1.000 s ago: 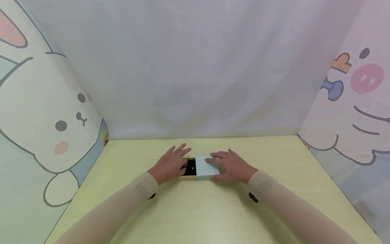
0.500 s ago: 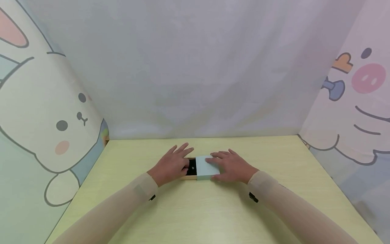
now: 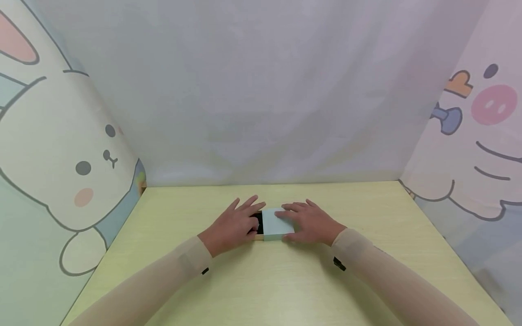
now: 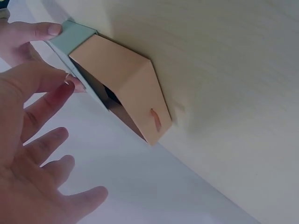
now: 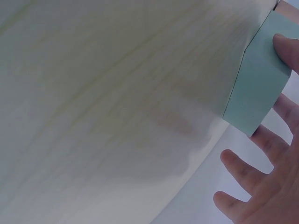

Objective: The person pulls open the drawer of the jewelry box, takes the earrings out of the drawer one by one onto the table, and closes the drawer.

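A drawer-style gift box stands on the table, its pale teal sleeve partly covering a light-brown tray. Inside the tray's uncovered left part shows a black pad. My left hand reaches over this part; in the left wrist view its thumb and index finger pinch a small thin pale curved piece, mostly hidden by the fingertips, while the other fingers spread. My right hand grips the sleeve, thumb on the near side and fingers over the top and far side. A short red tab hangs on the tray's end.
The pale wooden table surrounds the box on all sides. A plain whitish curtain rises behind it. Side panels carry a cartoon rabbit and another cartoon figure.
My left hand has slid right, its fingertips now close to the sleeve's edge and covering most of the black pad and its small white star shape. My right hand and the sleeve have stayed put.
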Available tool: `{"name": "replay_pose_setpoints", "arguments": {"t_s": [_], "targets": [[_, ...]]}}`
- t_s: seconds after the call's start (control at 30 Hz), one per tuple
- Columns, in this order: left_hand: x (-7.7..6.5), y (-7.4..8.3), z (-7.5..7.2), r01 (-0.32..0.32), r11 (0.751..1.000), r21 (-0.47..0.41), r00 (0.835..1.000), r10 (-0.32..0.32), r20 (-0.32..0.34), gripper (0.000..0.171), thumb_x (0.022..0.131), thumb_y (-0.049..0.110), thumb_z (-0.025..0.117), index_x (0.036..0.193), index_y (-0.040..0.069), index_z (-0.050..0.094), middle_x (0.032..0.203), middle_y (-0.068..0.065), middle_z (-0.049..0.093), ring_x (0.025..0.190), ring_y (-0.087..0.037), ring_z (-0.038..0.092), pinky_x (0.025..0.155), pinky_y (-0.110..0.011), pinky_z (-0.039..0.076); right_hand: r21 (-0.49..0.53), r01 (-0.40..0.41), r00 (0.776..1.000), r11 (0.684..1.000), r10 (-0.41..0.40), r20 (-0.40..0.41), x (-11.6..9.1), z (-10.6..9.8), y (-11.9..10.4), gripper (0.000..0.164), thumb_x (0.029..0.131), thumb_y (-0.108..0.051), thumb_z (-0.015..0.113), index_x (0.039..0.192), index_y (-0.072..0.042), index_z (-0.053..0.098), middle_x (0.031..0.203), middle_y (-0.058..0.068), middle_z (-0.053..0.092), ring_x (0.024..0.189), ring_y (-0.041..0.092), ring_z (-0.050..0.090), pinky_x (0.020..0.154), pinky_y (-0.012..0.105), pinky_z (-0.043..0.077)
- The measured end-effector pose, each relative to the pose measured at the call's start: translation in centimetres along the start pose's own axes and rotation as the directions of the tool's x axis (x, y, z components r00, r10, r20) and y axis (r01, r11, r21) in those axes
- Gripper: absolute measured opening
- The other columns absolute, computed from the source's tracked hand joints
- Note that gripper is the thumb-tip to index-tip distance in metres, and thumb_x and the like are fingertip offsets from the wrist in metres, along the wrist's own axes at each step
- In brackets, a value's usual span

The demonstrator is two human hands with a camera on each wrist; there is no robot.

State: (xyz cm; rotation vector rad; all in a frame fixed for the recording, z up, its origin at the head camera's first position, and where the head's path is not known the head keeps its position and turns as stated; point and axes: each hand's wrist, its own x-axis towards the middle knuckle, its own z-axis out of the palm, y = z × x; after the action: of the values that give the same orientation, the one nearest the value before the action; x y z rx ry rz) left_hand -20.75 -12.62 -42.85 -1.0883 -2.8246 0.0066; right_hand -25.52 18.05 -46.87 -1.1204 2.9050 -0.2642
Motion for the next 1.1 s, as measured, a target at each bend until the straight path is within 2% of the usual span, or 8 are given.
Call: {"name": "replay_pose_setpoints", "arguments": {"t_s": [0.1,0.3,0.5,0.67,0.9,1.1], "targets": [[-0.2,0.4,0.0,-0.021,0.999,0.03,1.0,0.021,-0.009,0.014,0.11,0.022,0.084,0.096,0.02,0.084,0.18,-0.009,0.062,0.178,-0.04,0.045,0.134,-0.075,0.05,0.003,-0.004,1.0,1.0,0.004,0.002,0.0,0.0,0.0,0.073,0.106,-0.055,0.085,0.171,-0.032,0.063,0.177,0.008,0.064,0.164,0.039,0.062,0.135,0.082,0.043],[-0.5,1.6,0.0,-0.067,0.993,0.093,0.998,0.069,-0.011,0.008,0.111,0.029,0.084,0.109,0.024,0.089,0.178,-0.006,0.063,0.176,-0.039,0.048,0.132,-0.07,0.055,0.021,-0.025,1.0,0.999,0.025,0.017,0.0,0.0,0.0,0.074,0.105,-0.056,0.086,0.172,-0.033,0.063,0.179,0.007,0.062,0.166,0.038,0.06,0.138,0.082,0.04],[-0.8,2.7,0.4,-0.12,0.979,0.167,0.992,0.125,-0.023,0.008,0.109,0.032,0.085,0.104,0.026,0.089,0.176,-0.003,0.066,0.173,-0.034,0.054,0.127,-0.064,0.06,0.022,-0.018,1.0,1.0,0.018,0.012,-0.3,-0.1,-0.1,0.074,0.106,-0.054,0.086,0.172,-0.03,0.063,0.179,0.009,0.062,0.166,0.039,0.06,0.137,0.083,0.04],[-1.1,3.2,0.9,-0.124,0.985,0.122,0.992,0.125,-0.002,0.01,0.109,0.031,0.086,0.103,0.025,0.089,0.177,-0.004,0.065,0.174,-0.036,0.052,0.129,-0.066,0.058,0.037,-0.02,1.0,0.999,0.02,0.012,-0.4,0.0,-0.1,0.072,0.106,-0.051,0.087,0.171,-0.031,0.064,0.178,0.009,0.062,0.165,0.039,0.06,0.137,0.083,0.04],[-1.4,3.9,1.3,-0.095,0.995,0.036,0.994,0.093,0.056,0.013,0.11,0.031,0.085,0.097,0.027,0.087,0.18,-0.003,0.062,0.176,-0.039,0.049,0.131,-0.074,0.054,0.033,-0.017,1.0,0.999,0.017,0.01,-0.2,0.2,-0.1,0.072,0.106,-0.05,0.086,0.172,-0.032,0.063,0.179,0.008,0.062,0.166,0.038,0.06,0.137,0.083,0.04],[-1.5,4.2,1.5,-0.117,0.993,0.035,0.992,0.115,0.056,0.015,0.109,0.031,0.085,0.095,0.028,0.087,0.18,-0.002,0.062,0.176,-0.037,0.05,0.129,-0.076,0.055,0.017,-0.013,1.0,1.0,0.013,0.014,-0.1,0.0,-0.1,0.072,0.107,-0.051,0.085,0.173,-0.031,0.062,0.18,0.008,0.061,0.166,0.038,0.06,0.137,0.083,0.04]]}}
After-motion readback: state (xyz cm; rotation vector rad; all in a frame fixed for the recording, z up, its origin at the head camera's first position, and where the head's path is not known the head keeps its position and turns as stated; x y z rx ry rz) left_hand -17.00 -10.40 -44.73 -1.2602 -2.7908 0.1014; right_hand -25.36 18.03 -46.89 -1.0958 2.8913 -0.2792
